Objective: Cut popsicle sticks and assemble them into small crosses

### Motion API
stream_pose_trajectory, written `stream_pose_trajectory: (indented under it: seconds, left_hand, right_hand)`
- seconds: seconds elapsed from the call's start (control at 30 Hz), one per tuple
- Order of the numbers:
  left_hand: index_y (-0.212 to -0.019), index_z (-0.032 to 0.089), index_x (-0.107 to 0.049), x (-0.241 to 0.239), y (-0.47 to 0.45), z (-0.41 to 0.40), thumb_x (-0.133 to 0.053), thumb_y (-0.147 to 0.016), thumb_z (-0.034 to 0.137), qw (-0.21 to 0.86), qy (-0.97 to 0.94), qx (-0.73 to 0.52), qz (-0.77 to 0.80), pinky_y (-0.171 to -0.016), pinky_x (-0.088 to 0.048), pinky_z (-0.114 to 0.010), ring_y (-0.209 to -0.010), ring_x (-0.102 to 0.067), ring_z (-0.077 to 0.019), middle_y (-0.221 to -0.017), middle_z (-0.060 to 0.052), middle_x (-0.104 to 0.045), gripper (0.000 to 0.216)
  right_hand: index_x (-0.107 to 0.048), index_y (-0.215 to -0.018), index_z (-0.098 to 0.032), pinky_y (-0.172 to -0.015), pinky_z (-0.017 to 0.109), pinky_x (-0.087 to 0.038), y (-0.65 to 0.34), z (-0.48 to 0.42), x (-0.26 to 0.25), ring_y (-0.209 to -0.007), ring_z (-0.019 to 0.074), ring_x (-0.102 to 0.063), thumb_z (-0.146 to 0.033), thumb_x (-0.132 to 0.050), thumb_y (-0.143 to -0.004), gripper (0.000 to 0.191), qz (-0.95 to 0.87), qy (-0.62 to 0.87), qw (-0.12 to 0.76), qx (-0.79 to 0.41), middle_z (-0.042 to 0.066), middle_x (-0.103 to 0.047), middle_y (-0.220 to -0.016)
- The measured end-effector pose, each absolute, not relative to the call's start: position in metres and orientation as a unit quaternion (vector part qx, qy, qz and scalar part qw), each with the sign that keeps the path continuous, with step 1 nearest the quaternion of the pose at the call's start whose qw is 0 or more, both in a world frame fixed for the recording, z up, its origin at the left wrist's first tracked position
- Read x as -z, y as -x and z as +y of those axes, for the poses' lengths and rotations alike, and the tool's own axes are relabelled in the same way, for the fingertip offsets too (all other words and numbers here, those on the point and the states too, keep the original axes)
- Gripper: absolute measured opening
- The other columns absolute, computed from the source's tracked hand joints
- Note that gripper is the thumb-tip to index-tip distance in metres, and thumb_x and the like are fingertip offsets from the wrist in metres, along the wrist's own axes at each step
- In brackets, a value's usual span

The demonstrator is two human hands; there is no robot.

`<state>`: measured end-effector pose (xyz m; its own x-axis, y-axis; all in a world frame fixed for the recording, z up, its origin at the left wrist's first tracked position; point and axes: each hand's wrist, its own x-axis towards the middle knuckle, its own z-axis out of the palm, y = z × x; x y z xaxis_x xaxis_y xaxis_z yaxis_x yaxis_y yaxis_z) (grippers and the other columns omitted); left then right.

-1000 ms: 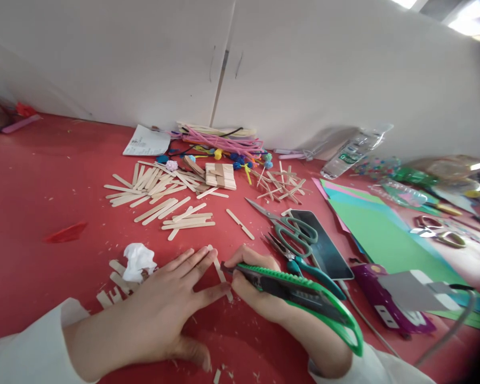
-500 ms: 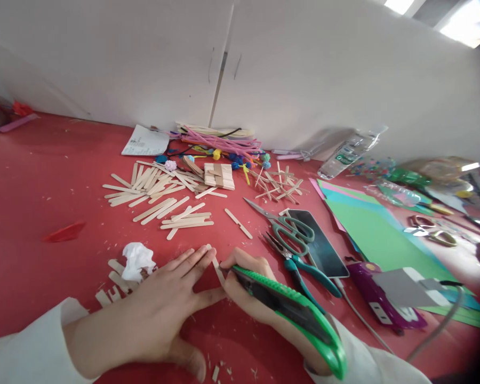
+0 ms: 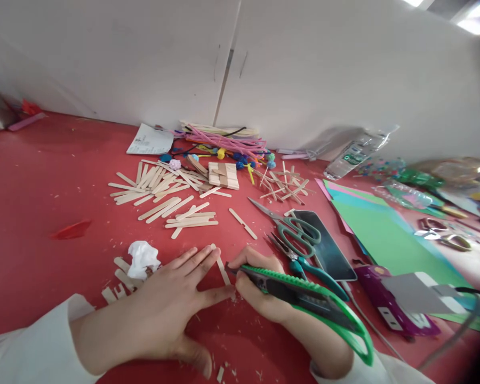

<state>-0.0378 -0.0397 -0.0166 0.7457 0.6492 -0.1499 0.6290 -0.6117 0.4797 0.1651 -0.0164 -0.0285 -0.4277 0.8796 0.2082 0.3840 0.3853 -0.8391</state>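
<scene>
My left hand lies flat on the red table, fingers spread, its fingertips pressing one wooden craft stick against the surface. My right hand grips a green utility knife, its tip at the right edge of that stick. Small wood shavings lie around both hands. Left of my left wrist are cut stick pieces and a crumpled white tissue. A notched craft stick lies just beyond my right hand.
Loose craft sticks and pipe cleaners lie toward the wall. Scissors, pliers and a phone sit to the right, near green paper, a purple glue gun and a plastic bottle.
The knife in my right hand has tilted flatter, its handle end swinging up and right. My left hand still holds the stick down. The whole view has shifted slightly.
</scene>
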Motion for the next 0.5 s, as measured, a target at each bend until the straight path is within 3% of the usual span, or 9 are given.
stream_pose_trajectory:
  seconds: [0.5]
  left_hand:
    - [-0.135, 0.035, -0.033, 0.02, 0.0402, -0.0405, -0.053, -0.061, 0.07, 0.233, -0.907, -0.03, 0.35, -0.105, -0.02, -0.054, -0.134, -0.012, -0.0374, -0.15, -0.008, -0.006, 0.085]
  right_hand:
    - [-0.05, -0.07, -0.019, -0.041, 0.016, -0.034, -0.1642, -0.0164, 0.0281, -0.04, 0.0053, -0.043, -0.013, -0.045, -0.067, 0.009, -0.77, 0.412, 0.318, -0.369, -0.006, -0.052, -0.052]
